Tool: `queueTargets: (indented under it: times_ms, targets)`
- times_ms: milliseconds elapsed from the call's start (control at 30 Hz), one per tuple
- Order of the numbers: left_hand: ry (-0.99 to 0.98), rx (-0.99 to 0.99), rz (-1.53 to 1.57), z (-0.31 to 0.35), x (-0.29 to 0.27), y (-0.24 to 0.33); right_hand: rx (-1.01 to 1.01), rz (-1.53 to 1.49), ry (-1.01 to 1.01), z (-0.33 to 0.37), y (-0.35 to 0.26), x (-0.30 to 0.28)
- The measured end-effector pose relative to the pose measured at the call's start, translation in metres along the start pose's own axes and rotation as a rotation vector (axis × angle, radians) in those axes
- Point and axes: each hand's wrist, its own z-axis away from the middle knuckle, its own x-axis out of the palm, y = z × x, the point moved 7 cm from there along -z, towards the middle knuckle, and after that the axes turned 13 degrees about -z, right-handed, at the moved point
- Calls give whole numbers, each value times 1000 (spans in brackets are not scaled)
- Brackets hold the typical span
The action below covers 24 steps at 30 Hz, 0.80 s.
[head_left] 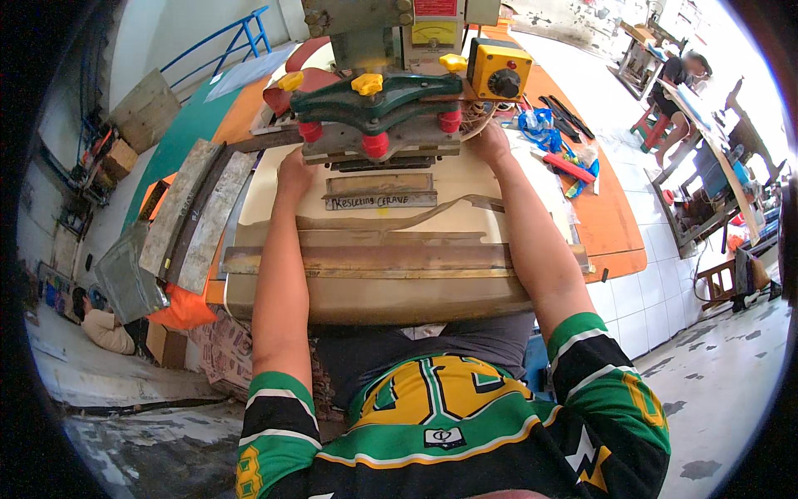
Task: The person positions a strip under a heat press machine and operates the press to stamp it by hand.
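A press head point(378, 104) with a dark green clamp plate, yellow knobs and red posts hangs over a cream sheet point(283, 208). My left hand point(296, 169) is at the left side of the press head, on or just above the sheet. My right hand point(490, 145) is at the right side, close to some tan cords point(477, 118). Most fingers of both hands are hidden or too unclear to read, and any hold on the sheet cannot be made out. A flat metal bar point(381, 201) with handwriting lies on the sheet between my forearms, in front of the press head.
A brown-coated metal strip point(374, 259) crosses the near side. Metal plates point(195, 216) stand at the left. A yellow control box point(499, 70), pliers-like tools point(565, 116), blue plastic point(540, 129) and a red-handled tool point(569, 166) are at the right. Other people sit farther off.
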Motion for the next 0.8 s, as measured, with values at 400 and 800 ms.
queueTargets:
  times_ms: [400, 800]
  targets:
    - [14, 34, 25, 3, -5, 9, 120, 29, -55, -4, 6, 2]
    - [-31, 48, -2, 3, -6, 9, 14, -58, -138, -5, -22, -7]
